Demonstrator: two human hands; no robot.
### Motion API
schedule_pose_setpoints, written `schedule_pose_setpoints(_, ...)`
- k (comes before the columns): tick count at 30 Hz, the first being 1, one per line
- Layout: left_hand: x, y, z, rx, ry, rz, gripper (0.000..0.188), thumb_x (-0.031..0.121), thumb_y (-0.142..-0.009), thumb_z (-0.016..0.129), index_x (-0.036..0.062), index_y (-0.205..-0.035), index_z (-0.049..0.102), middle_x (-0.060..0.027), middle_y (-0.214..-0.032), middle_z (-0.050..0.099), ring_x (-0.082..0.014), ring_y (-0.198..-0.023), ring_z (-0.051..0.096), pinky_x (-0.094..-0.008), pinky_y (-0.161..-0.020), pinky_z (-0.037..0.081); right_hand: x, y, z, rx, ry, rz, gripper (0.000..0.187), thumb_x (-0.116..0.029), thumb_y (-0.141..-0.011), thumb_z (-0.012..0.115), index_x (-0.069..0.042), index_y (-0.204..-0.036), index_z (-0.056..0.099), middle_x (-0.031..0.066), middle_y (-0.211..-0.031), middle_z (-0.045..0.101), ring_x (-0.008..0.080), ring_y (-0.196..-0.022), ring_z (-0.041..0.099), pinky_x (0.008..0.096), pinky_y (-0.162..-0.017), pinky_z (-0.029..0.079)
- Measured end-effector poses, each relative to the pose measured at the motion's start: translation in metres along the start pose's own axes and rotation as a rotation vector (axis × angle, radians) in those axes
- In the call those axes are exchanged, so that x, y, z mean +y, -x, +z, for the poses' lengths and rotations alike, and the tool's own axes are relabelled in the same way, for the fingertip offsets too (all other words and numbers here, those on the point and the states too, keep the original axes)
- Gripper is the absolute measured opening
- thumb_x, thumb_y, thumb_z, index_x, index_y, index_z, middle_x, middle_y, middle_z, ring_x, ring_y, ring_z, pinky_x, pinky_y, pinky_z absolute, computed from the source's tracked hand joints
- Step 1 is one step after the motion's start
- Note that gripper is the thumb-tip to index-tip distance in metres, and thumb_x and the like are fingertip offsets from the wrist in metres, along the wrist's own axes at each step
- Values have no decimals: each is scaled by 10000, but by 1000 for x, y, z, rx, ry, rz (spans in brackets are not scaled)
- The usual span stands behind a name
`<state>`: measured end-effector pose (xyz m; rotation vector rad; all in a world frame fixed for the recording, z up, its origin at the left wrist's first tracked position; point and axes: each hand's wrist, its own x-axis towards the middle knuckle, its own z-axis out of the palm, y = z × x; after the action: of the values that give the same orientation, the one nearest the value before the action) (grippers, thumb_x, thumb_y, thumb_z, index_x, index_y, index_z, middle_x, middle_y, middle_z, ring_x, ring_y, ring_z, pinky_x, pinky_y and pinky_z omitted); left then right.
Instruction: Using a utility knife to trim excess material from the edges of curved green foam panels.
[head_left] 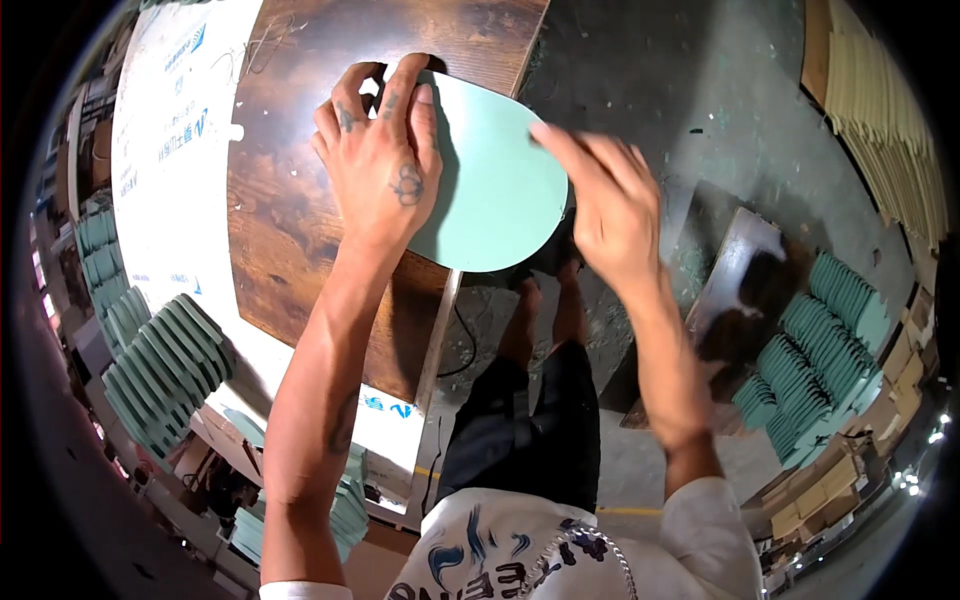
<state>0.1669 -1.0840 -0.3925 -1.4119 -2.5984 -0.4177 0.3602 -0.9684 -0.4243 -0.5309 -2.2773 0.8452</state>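
A flat, pale mint-green panel (500, 180) with rounded ends lies partly on a dark brown wood-grain board (290, 225) and juts past its right edge. My left hand (385, 150) presses down over its left part, fingers bent around the far left edge and thumb lying along the top face. My right hand (610, 200) is at the panel's right rim, slightly blurred. Its fingers are curled together, and the fingertips meet the rim at the upper right. Whatever they may hold is hidden.
Stacked green panels (165, 375) stand at the left, beside white printed sheeting (165, 150). More green panels (820, 350) are stacked on the right, near a dark glossy board (735, 270). Pale stacked sheets (880, 130) line the far right. A thin wire (265, 45) lies on the brown board.
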Motion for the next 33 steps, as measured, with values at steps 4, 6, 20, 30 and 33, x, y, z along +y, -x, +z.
schedule_pose_setpoints(4,4,2,-5,-11,-4,-30,293,289,-1031,517,248,-1295,636,-156,-1324,497,-362,-1115,469,-508,-956,367,-49,65,-8,-88,41,59,605,66,-857,601,-277,-1350,669,50,-1004,674,194,-832,640,369,-732,458)
schedule_pose_setpoints(6,2,2,-5,-10,-24,-19,305,300,-1034,511,203,-1298,629,-178,-1333,489,-372,-1127,467,-515,-960,367,-60,73,-2,-108,-31,53,617,104,-854,591,-247,-1355,664,76,-1047,711,173,-828,644,360,-746,482)
schedule_pose_setpoints(20,-10,11,-8,-36,82,-6,324,320,-1041,553,51,-1214,602,-186,-1188,515,-351,-1072,467,-506,-960,395,8,-19,-10,-133,-2,-54,632,135,-849,504,-271,-1291,701,35,-985,727,194,-856,646,353,-702,447)
schedule_pose_setpoints(30,-10,9,-6,-26,86,0,320,309,-1036,561,19,-1168,595,-183,-1143,526,-357,-1054,473,-511,-957,382,-22,14,-3,26,58,135,629,98,-837,612,-280,-1334,680,2,-885,631,167,-780,584,339,-684,419)
schedule_pose_setpoints(33,-12,8,-8,-25,87,-2,335,323,-1038,556,17,-1169,600,-184,-1139,535,-358,-1058,473,-511,-957,381,-12,3,9,83,45,107,629,101,-837,605,-272,-1337,679,1,-878,628,168,-773,579,348,-677,412)
